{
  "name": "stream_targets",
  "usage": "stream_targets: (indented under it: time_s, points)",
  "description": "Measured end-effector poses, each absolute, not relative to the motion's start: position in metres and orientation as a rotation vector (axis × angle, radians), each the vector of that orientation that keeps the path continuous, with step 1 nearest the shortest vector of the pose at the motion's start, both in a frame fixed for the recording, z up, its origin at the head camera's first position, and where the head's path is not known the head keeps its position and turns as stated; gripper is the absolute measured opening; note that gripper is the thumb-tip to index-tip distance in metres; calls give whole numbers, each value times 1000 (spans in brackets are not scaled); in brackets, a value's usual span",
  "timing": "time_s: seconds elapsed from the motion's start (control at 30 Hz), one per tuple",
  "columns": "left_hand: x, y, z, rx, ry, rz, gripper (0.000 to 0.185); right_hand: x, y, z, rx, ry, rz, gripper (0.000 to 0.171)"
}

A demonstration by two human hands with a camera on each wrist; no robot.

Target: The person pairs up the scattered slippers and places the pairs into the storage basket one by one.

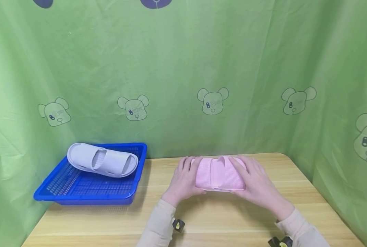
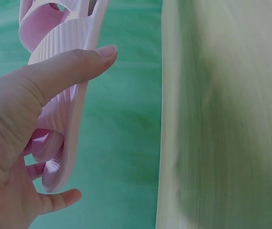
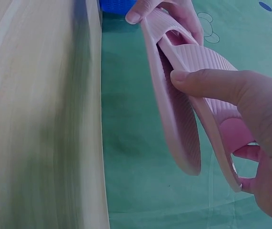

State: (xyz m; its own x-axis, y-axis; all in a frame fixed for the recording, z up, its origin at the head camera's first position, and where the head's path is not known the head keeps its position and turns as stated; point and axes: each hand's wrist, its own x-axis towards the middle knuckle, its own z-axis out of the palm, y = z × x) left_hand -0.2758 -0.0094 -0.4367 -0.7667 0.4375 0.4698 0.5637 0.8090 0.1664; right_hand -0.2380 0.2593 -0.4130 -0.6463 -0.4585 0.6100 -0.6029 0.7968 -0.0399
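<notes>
Two pink ribbed slippers are held up above the wooden table, side by side and partly overlapping. My left hand [image 1: 185, 178] grips the left slipper [image 1: 203, 173], thumb on the near side and fingers over the far side. With my right hand [image 1: 257, 180] I hold the right slipper [image 1: 234, 175] in the same way. In the right wrist view the left-hand slipper [image 3: 186, 148] hangs tilted beside the right-hand slipper [image 3: 207, 59], their toe straps interleaved. The left wrist view shows my thumb [image 2: 78, 64] across the ribbed strap. Some fingers are hidden behind the slippers.
A blue plastic basket [image 1: 84, 198] stands at the table's left, with a pale lavender slipper [image 1: 110, 159] lying across its back. Behind the wooden table [image 1: 220, 219] hangs a green curtain [image 1: 177, 68] with bear heads. Dark wrist devices [image 1: 178, 225] sit near the sleeves.
</notes>
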Motion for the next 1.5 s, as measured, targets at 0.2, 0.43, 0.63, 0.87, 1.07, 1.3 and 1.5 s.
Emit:
stream_targets:
  time_s: [0.2,0.43,0.63,0.87,1.07,1.3,1.5]
  points:
    - [-275,-9,-434,-754,-2551,-408,125,-237,259,-412,775,-2389,325,107]
    - [-275,-10,-432,-758,-2521,-369,123,-238,258,-412,793,-2350,311,106]
    - [-276,-11,-432,-767,-2493,-357,121,-238,258,-411,804,-2333,312,105]
    - [-277,-12,-432,-771,-2484,-357,121,-238,258,-410,810,-2326,315,104]
    - [-276,-11,-433,-765,-2483,-349,121,-238,257,-410,820,-2318,311,102]
    - [-274,-10,-433,-760,-2486,-347,121,-237,256,-411,831,-2303,318,99]
    - [-273,-9,-432,-761,-2482,-341,121,-236,255,-411,837,-2293,319,98]
